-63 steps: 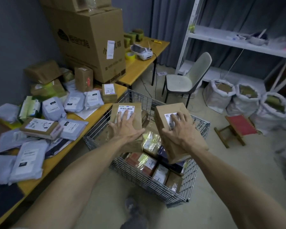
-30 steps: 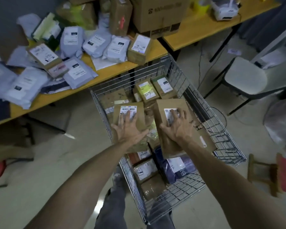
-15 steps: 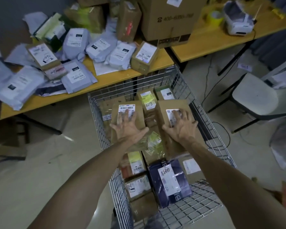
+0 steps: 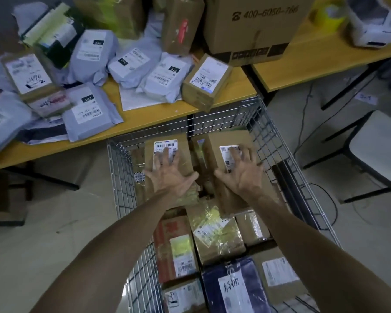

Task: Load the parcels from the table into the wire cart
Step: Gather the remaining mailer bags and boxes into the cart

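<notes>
The wire cart (image 4: 122,177) stands against the yellow table (image 4: 145,124) and holds several taped boxes and a dark blue parcel (image 4: 235,288). At its far end two brown labelled boxes lie on the other parcels. My left hand (image 4: 169,175) lies spread flat on top of the left box (image 4: 184,152). My right hand (image 4: 242,175) lies spread on the right box (image 4: 213,143), fingers over its label. On the table remain several grey mailer bags (image 4: 90,109) and a small brown box (image 4: 207,83) at the table edge.
A large carton (image 4: 253,26) and a tall brown box (image 4: 181,26) stand at the back of the table. A label printer (image 4: 373,21) and a yellow tape roll (image 4: 327,12) sit on the second table. A white chair (image 4: 377,145) stands right of the cart, with cables on the floor.
Both hands have lowered the two brown boxes from above the cart down onto the parcels at its far end. The view has tilted down and moved closer.
</notes>
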